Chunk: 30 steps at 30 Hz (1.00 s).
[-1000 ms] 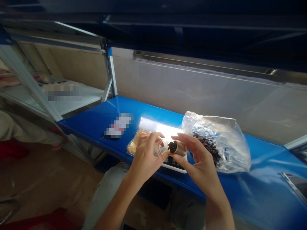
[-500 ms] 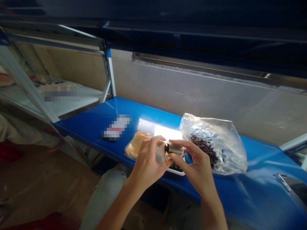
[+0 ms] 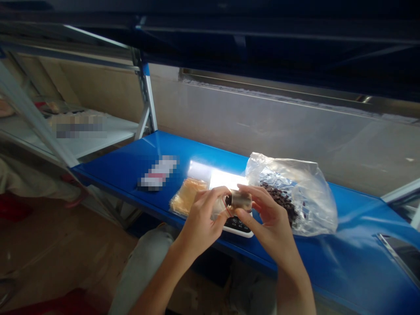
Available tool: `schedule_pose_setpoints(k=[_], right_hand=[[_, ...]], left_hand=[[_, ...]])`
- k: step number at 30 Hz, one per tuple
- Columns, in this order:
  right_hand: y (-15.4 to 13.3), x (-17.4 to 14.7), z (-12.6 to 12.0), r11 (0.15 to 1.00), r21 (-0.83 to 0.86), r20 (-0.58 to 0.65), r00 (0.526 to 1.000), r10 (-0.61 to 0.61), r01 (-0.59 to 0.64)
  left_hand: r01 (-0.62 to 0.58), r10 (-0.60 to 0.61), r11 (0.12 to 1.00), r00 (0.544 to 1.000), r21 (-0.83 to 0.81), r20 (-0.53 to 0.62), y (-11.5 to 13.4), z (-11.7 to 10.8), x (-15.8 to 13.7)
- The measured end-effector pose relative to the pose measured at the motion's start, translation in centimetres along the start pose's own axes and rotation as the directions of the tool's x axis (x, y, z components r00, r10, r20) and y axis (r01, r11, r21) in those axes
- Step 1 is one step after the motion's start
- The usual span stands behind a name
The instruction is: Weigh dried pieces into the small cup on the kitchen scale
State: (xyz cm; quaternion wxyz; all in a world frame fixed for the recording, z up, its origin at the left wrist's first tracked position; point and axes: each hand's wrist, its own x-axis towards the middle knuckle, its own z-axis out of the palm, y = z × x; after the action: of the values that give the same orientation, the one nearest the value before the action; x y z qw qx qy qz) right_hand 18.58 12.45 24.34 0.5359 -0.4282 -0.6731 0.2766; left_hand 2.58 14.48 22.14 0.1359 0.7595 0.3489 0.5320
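Observation:
My left hand [image 3: 201,221] pinches a small clear zip bag [image 3: 219,209] with a red line along its mouth. My right hand [image 3: 267,218] grips a small metal cup [image 3: 242,201] lying on its side, its opening turned left against the bag's mouth. Something dark shows where cup and bag meet. Below both hands is a white digital scale [image 3: 247,232] with a black button panel, partly covered by them. Just right of my right hand, a large clear plastic bag [image 3: 320,197] lies open with many dark, seed-like pieces [image 3: 284,203] inside.
A pack of yellowish clear bags [image 3: 187,199] lies left of the scale on the blue shelf [image 3: 131,162]. Farther left is a blurred-out white and pink item [image 3: 159,173]. A dark upper shelf [image 3: 262,48] hangs overhead; a metal post [image 3: 149,100] stands behind left.
The metal cup has shifted slightly and lies closer to level at the bag's mouth. The scale's button panel shows more below my hands.

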Motion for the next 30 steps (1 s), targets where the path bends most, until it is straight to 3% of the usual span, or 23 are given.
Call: schedule_pose_setpoints(k=[5,19,25,30], right_hand=[[-0.2,0.1,0.2,0.999,0.013,-0.043,0.999,0.033,-0.032],[0.9,0.4,-0.1,0.984,-0.173,-0.144,0.989,0.009,-0.034],[1.0,0.2,-0.3,0.989,-0.144,-0.143,0.99,0.02,-0.041],[0.9,0.3,-0.3,0.994,-0.102,-0.125,0.992,0.014,-0.027]], left_hand=[[0.012,-0.011,1.0,0.999,0.017,-0.04,-0.3,0.0,0.1],[-0.011,0.009,0.994,1.0,0.105,0.017,-0.3,-0.1,0.5],[0.07,-0.071,0.997,0.997,-0.038,-0.023,-0.5,0.1,-0.1],[-0.069,0.07,0.996,0.997,0.058,-0.025,-0.2,-0.1,0.2]])
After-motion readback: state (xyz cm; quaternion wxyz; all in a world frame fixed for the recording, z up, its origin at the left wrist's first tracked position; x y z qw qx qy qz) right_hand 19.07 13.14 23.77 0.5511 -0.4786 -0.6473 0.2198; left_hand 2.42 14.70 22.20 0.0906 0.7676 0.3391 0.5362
